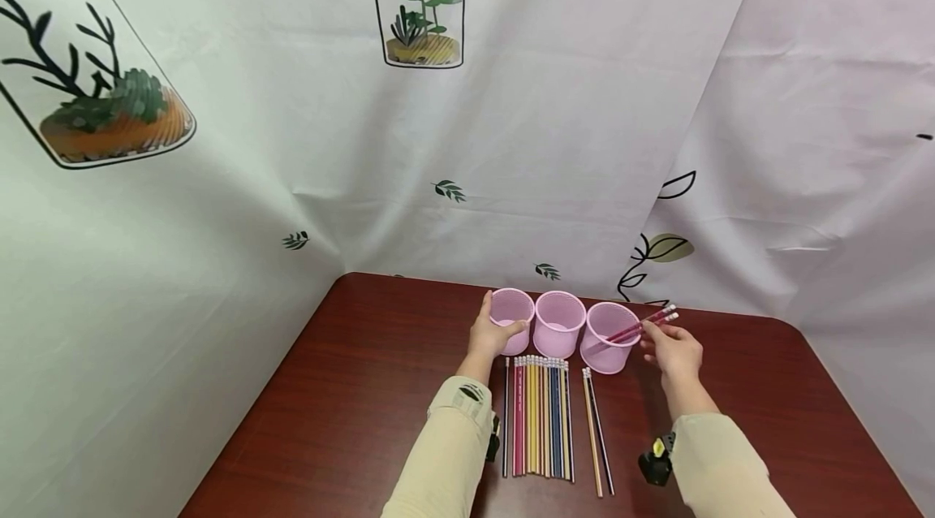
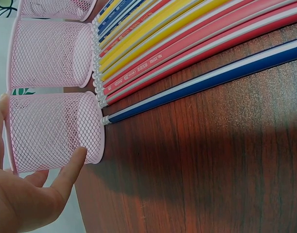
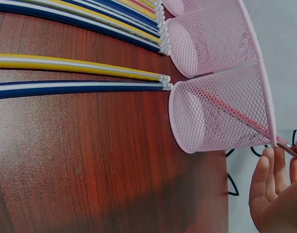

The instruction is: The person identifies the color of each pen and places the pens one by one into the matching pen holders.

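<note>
Two red pencils [image 1: 630,331]: running leftward and down from the right hand [image 1: 675,351] into the right cup [image 1: 602,362], their white ends sticking out above the rim.
Right grip: pinching both near those ends between thumb and finger, nearly closed, the other fingers curving loosely.
Left hand [image 1: 491,339]: spreading around the left cup [image 1: 517,346] and holding it, thumb pressing its near side.
Middle cup [image 1: 555,346]: standing between the two hands.
Pencil row [image 1: 540,420]: lying between the hands, closer to the person.
Yellow pencil [image 1: 592,437] and blue pencil [image 1: 602,437]: lying together on the table [image 1: 343,420], leftward and nearer than the right grip.
</note>
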The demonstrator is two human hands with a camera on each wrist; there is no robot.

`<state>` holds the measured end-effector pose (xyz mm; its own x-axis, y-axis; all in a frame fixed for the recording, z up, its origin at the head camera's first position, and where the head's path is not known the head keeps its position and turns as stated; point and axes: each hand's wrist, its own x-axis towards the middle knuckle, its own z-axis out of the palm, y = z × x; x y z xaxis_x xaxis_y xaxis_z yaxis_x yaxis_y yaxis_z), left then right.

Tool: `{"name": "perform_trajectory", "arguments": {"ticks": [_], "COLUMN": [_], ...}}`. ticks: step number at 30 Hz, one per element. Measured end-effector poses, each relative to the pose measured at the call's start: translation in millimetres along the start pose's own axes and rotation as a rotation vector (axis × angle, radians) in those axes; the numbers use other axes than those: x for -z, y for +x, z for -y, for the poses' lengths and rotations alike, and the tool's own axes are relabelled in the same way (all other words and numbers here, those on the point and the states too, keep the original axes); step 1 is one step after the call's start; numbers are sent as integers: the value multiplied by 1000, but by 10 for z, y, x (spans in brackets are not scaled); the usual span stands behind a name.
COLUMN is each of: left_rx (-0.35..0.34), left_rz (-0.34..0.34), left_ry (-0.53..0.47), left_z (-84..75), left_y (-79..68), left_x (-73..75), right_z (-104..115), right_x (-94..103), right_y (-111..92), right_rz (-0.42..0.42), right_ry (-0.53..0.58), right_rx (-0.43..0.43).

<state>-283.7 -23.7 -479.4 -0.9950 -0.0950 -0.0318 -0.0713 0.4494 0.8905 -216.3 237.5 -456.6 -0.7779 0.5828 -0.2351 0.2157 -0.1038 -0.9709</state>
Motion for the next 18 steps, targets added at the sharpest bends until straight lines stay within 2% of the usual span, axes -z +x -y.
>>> {"name": "perform_trajectory", "arguments": {"ticks": [6, 7, 10, 13, 15, 18], "left_rx": [2, -27, -29, -20, 8, 13], "left_rz": [-1, -17, -19, -18, -6, -3], "left_ry": [-19, -11, -9, -20, -24, -13], "left_z": [14, 70, 74, 69, 12, 13], "left_y": [10, 49, 48, 46, 7, -2], "left_x": [13, -19, -21, -17, 16, 24], "right_z": [-20, -22, -36, -56, -75, -110], "right_x": [-6, -7, -10, -10, -9, -7], "right_y": [10, 12, 19, 25, 31, 41], "right_rz": [2, 1, 0, 1, 3, 94], "right_ry": [-5, -2, 7, 21, 1, -59], "right_rx": [-8, -12, -11, -8, 10, 44]}}
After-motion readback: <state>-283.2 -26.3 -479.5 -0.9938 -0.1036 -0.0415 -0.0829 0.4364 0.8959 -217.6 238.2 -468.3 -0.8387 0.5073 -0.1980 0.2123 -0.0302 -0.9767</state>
